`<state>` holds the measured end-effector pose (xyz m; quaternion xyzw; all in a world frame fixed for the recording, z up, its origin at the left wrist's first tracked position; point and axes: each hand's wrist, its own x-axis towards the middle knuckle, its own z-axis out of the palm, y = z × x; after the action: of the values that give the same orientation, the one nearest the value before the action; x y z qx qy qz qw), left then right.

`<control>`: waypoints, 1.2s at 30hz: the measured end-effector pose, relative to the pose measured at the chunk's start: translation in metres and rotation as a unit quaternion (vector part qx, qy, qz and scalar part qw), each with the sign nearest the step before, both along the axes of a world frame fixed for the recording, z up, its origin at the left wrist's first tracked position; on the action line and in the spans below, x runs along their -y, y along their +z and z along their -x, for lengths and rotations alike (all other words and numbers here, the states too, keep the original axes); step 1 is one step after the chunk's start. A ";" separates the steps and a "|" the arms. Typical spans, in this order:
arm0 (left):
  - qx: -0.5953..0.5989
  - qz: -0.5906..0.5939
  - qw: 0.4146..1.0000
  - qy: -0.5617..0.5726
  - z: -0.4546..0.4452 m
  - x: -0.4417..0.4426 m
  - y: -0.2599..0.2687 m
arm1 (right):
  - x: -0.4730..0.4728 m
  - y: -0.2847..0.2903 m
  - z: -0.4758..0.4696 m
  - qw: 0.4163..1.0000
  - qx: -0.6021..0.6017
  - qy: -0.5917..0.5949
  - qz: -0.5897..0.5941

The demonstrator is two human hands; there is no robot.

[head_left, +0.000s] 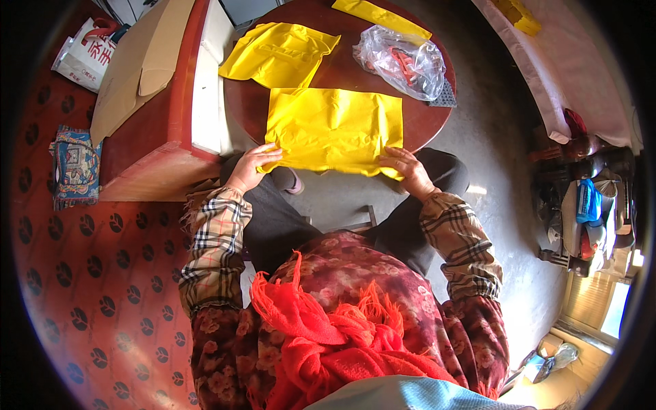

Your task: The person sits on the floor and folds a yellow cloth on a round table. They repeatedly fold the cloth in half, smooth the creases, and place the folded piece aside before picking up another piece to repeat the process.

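Note:
A creased yellow fabric piece [335, 123] spreads over the near edge of a round dark-red table [338, 66], its near side hanging past the rim. At its near left corner, my left hand [254, 166] grips the fabric between thumb and fingers. My right hand [410, 171] grips the near right corner, fingers lying on top of the cloth. Behind it on the left lies another crumpled yellow fabric piece [279, 54]. A folded yellow strip [382, 18] rests at the table's far side. A clear plastic bag [402, 64] with red items inside sits on the right.
To the left stands a red box-like piece of furniture [148, 148] with a cardboard sheet [136, 61] on it. A patterned blue pouch [77, 166] and a white printed bag [87, 54] lie farther left. A covered surface [574, 66] and a cluttered rack [584, 205] stand right.

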<state>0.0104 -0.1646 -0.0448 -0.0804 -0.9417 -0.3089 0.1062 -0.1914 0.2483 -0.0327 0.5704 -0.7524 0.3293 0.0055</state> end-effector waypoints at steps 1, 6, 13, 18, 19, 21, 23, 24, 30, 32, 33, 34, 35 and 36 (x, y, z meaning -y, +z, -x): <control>0.004 -0.018 1.000 0.003 0.002 0.001 -0.001 | 0.001 -0.001 0.000 0.999 0.033 -0.029 0.007; 0.082 -0.122 0.979 0.142 0.013 0.003 -0.003 | 0.010 -0.011 0.002 0.974 0.139 -0.181 0.011; 0.196 -0.079 0.945 0.251 0.031 0.008 -0.004 | 0.032 -0.014 0.004 0.934 0.076 -0.345 -0.047; 0.130 -0.069 0.944 0.294 0.039 0.003 -0.021 | 0.039 -0.012 -0.002 0.917 0.044 -0.389 -0.078; 0.128 -0.063 0.941 0.307 0.040 0.000 -0.022 | 0.040 -0.012 -0.002 0.915 0.041 -0.393 -0.085; 0.116 -0.016 0.940 0.321 0.040 -0.006 -0.020 | 0.042 -0.012 -0.003 0.909 0.042 -0.405 -0.094; 0.118 0.012 0.932 0.341 0.039 -0.014 -0.015 | 0.043 -0.012 -0.004 0.900 0.048 -0.421 -0.099; 0.120 0.019 0.928 0.352 0.038 -0.018 -0.012 | 0.043 -0.011 -0.004 0.899 0.058 -0.425 -0.092; 0.165 0.059 0.897 0.406 0.045 -0.036 0.001 | 0.038 -0.006 -0.010 0.887 0.099 -0.449 -0.046; 0.166 0.074 0.891 0.417 0.047 -0.039 0.002 | 0.038 -0.006 -0.011 0.886 0.080 -0.454 -0.046; 0.164 0.083 0.888 0.421 0.049 -0.040 0.001 | 0.038 -0.007 -0.011 0.884 0.080 -0.458 -0.049; 0.162 0.093 0.885 0.426 0.050 -0.040 0.001 | 0.038 -0.007 -0.010 0.881 0.081 -0.462 -0.055; 0.158 0.094 0.884 0.431 0.051 -0.041 0.000 | 0.039 -0.008 -0.009 0.879 0.083 -0.465 -0.060; 0.155 0.096 0.881 0.436 0.051 -0.042 0.000 | 0.039 -0.009 -0.008 0.879 0.082 -0.465 -0.063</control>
<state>-0.0410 -0.1224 -0.0449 0.3775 -0.9110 -0.1478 0.0750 -0.1836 0.2091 -0.0420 0.1248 -0.9479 0.2869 0.0604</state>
